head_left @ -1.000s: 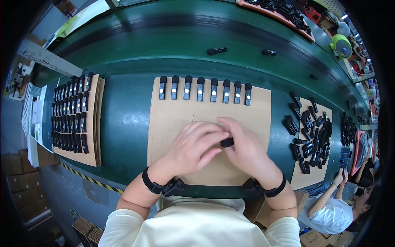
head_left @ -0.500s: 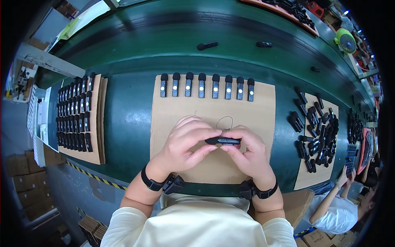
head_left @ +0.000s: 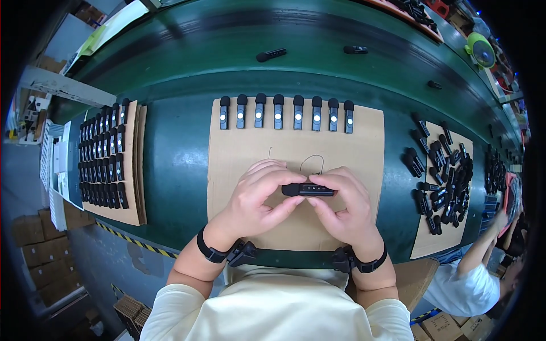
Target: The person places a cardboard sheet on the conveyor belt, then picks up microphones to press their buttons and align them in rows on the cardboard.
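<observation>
Fingers (head_left: 287,206) of both hands pinched one black foam-tipped device (head_left: 315,190) as I watched through the head view, the left hand (head_left: 247,196) at its foam end and the right hand (head_left: 349,200) on its slim body, over the cardboard sheet (head_left: 239,150). Just beyond it I saw a thin looped strand (head_left: 313,156), and along the sheet's far edge eight similar devices (head_left: 298,117) in a row, each bearing a white dot, with the sheet lying flat on the green worktop (head_left: 176,142).
</observation>
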`<state>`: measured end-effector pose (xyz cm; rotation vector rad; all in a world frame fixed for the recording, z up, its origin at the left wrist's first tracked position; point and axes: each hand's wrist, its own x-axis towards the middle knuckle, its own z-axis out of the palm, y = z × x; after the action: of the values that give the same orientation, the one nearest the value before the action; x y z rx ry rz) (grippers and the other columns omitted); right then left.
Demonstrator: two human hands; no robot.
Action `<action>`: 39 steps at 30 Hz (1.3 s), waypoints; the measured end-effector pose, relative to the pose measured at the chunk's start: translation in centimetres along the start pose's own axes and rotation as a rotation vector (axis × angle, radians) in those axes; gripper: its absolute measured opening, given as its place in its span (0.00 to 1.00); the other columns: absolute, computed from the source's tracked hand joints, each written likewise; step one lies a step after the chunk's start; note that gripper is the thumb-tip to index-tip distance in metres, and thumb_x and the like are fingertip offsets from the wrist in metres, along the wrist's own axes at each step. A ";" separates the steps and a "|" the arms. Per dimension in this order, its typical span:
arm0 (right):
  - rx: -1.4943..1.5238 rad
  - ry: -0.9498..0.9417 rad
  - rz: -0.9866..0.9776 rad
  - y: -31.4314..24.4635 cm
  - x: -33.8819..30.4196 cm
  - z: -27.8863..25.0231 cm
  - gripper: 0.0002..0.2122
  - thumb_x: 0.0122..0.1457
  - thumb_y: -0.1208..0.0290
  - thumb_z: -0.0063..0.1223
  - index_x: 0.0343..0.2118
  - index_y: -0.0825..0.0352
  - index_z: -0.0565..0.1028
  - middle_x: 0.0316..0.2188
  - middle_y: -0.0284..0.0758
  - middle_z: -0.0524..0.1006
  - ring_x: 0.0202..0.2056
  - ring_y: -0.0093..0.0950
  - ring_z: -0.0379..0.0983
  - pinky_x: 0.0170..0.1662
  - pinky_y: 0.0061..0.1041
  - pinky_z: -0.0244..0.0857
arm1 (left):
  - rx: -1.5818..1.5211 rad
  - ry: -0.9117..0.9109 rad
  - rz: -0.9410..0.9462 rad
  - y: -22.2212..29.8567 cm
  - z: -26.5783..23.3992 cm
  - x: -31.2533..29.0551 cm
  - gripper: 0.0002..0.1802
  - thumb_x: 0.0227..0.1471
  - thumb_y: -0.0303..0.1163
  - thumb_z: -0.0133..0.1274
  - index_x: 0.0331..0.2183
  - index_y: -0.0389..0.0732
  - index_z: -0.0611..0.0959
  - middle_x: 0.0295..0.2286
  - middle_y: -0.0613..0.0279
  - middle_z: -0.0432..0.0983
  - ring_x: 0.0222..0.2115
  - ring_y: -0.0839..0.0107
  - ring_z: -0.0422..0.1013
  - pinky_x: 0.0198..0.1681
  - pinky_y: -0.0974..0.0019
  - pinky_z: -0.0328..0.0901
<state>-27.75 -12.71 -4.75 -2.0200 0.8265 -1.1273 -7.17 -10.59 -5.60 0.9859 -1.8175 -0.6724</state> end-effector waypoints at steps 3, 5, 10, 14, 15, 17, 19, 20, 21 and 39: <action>-0.007 0.009 0.012 0.0 0.0 0.1 0.16 0.48 0.83 0.65 0.42 0.69 0.77 0.33 0.38 0.79 0.32 0.30 0.74 0.32 0.23 0.66 | 0.011 0.004 0.011 0.1 0.0 0.0 0.18 0.42 0.22 0.65 0.39 0.34 0.82 0.35 0.54 0.81 0.36 0.56 0.76 0.51 0.51 0.68; -0.014 0.013 -0.010 0.1 0.0 0.1 0.17 0.47 0.83 0.65 0.41 0.69 0.76 0.33 0.38 0.79 0.32 0.30 0.74 0.32 0.24 0.66 | 0.017 0.006 0.017 0.1 0.0 0.1 0.18 0.42 0.22 0.65 0.39 0.34 0.82 0.35 0.54 0.81 0.36 0.56 0.76 0.51 0.50 0.67; -0.017 0.020 -0.034 0.1 0.0 0.0 0.16 0.47 0.83 0.65 0.40 0.69 0.76 0.33 0.38 0.79 0.32 0.30 0.74 0.33 0.24 0.66 | 0.012 -0.007 0.060 0.1 -0.1 0.1 0.18 0.42 0.21 0.64 0.39 0.34 0.82 0.36 0.54 0.81 0.36 0.56 0.76 0.52 0.49 0.66; -0.032 0.023 -0.043 0.2 -0.1 0.1 0.16 0.46 0.84 0.65 0.40 0.69 0.76 0.33 0.39 0.79 0.32 0.31 0.75 0.34 0.24 0.67 | 0.003 -0.013 0.067 0.1 0.0 0.0 0.18 0.42 0.21 0.64 0.39 0.35 0.82 0.35 0.54 0.80 0.36 0.56 0.75 0.52 0.48 0.66; -0.030 0.022 -0.047 0.2 -0.1 0.1 0.16 0.46 0.84 0.65 0.39 0.69 0.76 0.33 0.39 0.79 0.33 0.31 0.75 0.34 0.25 0.67 | 0.001 -0.012 0.065 0.1 0.0 0.0 0.18 0.42 0.21 0.64 0.39 0.35 0.82 0.35 0.54 0.80 0.37 0.56 0.75 0.52 0.48 0.66; -0.026 0.021 -0.057 0.2 0.0 0.1 0.16 0.46 0.84 0.65 0.39 0.69 0.76 0.33 0.40 0.78 0.33 0.32 0.75 0.35 0.25 0.68 | 0.000 -0.012 0.063 0.2 -0.1 0.0 0.18 0.42 0.21 0.64 0.39 0.35 0.82 0.35 0.54 0.80 0.37 0.56 0.75 0.53 0.49 0.66; -0.012 0.019 -0.065 0.3 0.0 0.1 0.16 0.46 0.84 0.65 0.39 0.69 0.76 0.34 0.40 0.78 0.34 0.32 0.75 0.36 0.25 0.68 | -0.014 0.001 0.024 0.6 -0.1 0.2 0.17 0.43 0.22 0.64 0.39 0.35 0.82 0.35 0.54 0.80 0.37 0.57 0.75 0.52 0.49 0.66; 0.003 0.017 -0.073 0.4 0.0 0.1 0.15 0.46 0.84 0.65 0.39 0.69 0.76 0.34 0.40 0.78 0.34 0.32 0.75 0.36 0.25 0.68 | -0.020 0.008 0.004 0.7 -0.1 0.2 0.16 0.43 0.23 0.64 0.38 0.36 0.82 0.35 0.54 0.80 0.37 0.57 0.75 0.52 0.49 0.66; 0.017 0.015 -0.081 0.4 0.0 0.1 0.15 0.47 0.84 0.65 0.39 0.69 0.76 0.34 0.40 0.78 0.34 0.32 0.75 0.37 0.26 0.69 | -0.020 0.008 0.005 0.6 0.0 0.2 0.16 0.43 0.23 0.64 0.38 0.36 0.82 0.35 0.54 0.80 0.37 0.57 0.75 0.52 0.49 0.66; -0.022 -0.026 -0.054 -0.5 0.6 -0.6 0.14 0.48 0.84 0.65 0.39 0.70 0.77 0.38 0.41 0.80 0.37 0.35 0.77 0.40 0.27 0.71 | 0.074 -0.072 -0.051 -0.7 0.9 0.1 0.19 0.40 0.26 0.65 0.38 0.37 0.80 0.41 0.53 0.76 0.41 0.55 0.73 0.47 0.57 0.67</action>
<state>-27.95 -13.04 -3.83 -2.0827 0.7785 -1.1234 -7.73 -11.03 -6.48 1.0719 -1.8974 -0.6833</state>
